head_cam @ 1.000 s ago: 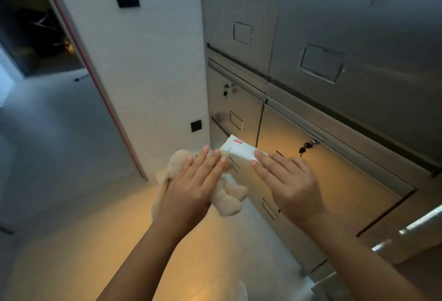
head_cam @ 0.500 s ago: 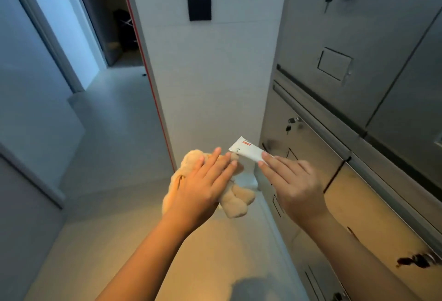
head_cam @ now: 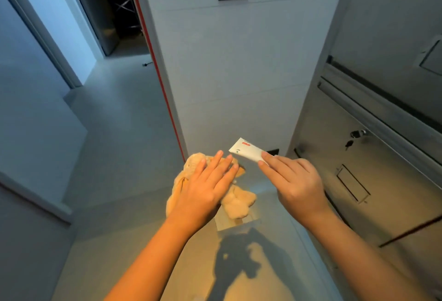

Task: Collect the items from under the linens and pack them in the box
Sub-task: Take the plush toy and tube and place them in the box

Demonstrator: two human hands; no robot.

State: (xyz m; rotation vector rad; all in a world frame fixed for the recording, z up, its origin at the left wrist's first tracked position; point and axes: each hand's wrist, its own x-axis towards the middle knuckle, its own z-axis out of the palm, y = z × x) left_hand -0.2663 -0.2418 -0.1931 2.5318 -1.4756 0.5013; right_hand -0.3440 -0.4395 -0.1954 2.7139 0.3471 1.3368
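Left grip [head_cam: 205, 190] clasping plush [head_cam: 239, 202] from above, right grip [head_cam: 296, 181] pinching white tube [head_cam: 246, 151], both above floor [head_cam: 119, 133], beside lockers [head_cam: 382, 181].

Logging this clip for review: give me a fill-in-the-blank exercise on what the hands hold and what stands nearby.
The left hand holds a soft toy, while the right hand pinches a white ___. Its printed mark is ___. A key hangs from the metal cabinet on the person's ___ side.
Missing words: tube; red; right.
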